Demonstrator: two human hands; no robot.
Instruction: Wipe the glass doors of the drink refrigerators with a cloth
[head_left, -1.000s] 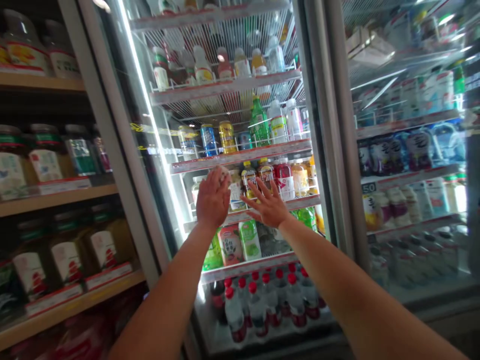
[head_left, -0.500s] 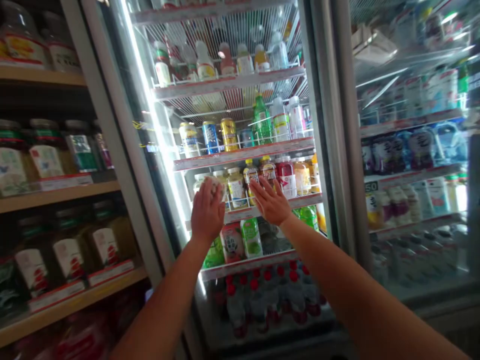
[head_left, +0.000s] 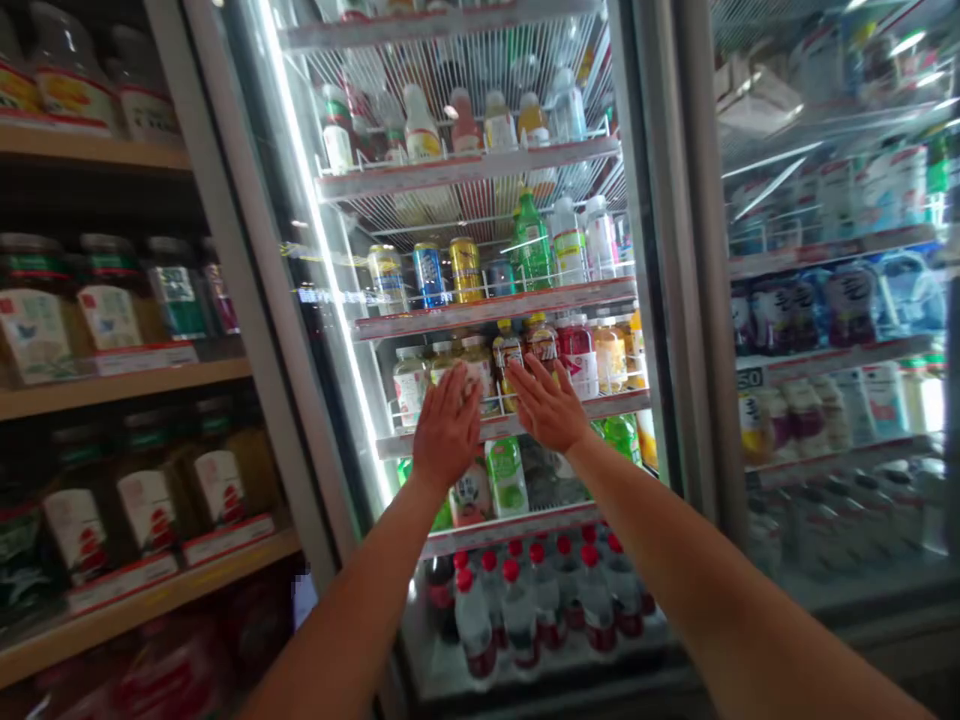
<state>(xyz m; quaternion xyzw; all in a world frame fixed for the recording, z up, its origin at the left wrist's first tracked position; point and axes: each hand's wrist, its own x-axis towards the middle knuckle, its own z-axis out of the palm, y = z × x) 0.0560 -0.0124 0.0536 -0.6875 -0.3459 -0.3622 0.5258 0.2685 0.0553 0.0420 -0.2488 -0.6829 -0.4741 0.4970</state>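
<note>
Both my arms reach forward to the glass door (head_left: 300,340) of a lit drinks fridge. My left hand (head_left: 448,425) lies over a crumpled whitish cloth (head_left: 472,380), which shows only at its fingertips; the hand covers most of it and holds it toward the glass. To its right, my right hand (head_left: 551,408) is laid flat with fingers stretched out, nothing in it. Behind the hands, inside the fridge, are jars of pale drink (head_left: 411,385), a dark red bottle (head_left: 577,355) and a green carton (head_left: 508,477).
Metal door frames (head_left: 679,250) run up beside the glass. At left, wooden shelves (head_left: 127,385) carry large juice bottles (head_left: 112,300). A second fridge with pouches (head_left: 851,300) stands at right. Red-capped bottles (head_left: 517,610) fill the fridge's bottom.
My left hand has slid right with the cloth, nearer my right hand, uncovering the jar at the left. The right hand stays almost in place; the view has shifted slightly.
</note>
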